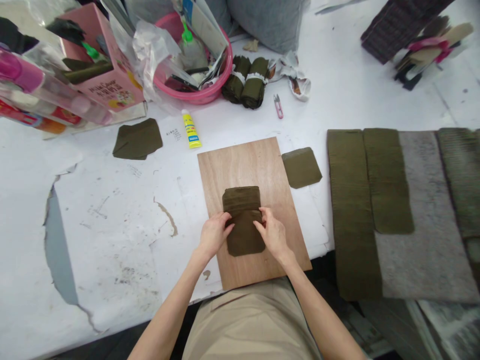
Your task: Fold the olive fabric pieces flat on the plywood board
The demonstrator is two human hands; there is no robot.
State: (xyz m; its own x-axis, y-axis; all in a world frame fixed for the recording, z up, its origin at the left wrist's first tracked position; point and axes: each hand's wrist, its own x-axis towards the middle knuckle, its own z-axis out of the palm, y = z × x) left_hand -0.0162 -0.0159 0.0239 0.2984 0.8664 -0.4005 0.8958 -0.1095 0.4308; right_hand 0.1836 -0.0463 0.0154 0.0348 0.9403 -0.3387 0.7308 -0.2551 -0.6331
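On a wooden board lies a dark olive fabric piece with clipped corners, its upper part showing several layered, pleat-like bands. My left hand pinches its left edge between thumb and fingers. Across from it, my right hand pinches the right edge at about the same height. The fabric under the fingertips is partly hidden. Just right of the board rests a loose olive fabric piece. A small pile of similar olive pieces lies to the left, near a yellow glue tube.
Pink thread snips and tied olive fabric rolls lie behind the board. A pink basket of supplies and a pink box stand at the back left. Rows of olive pieces overlap on grey material at right.
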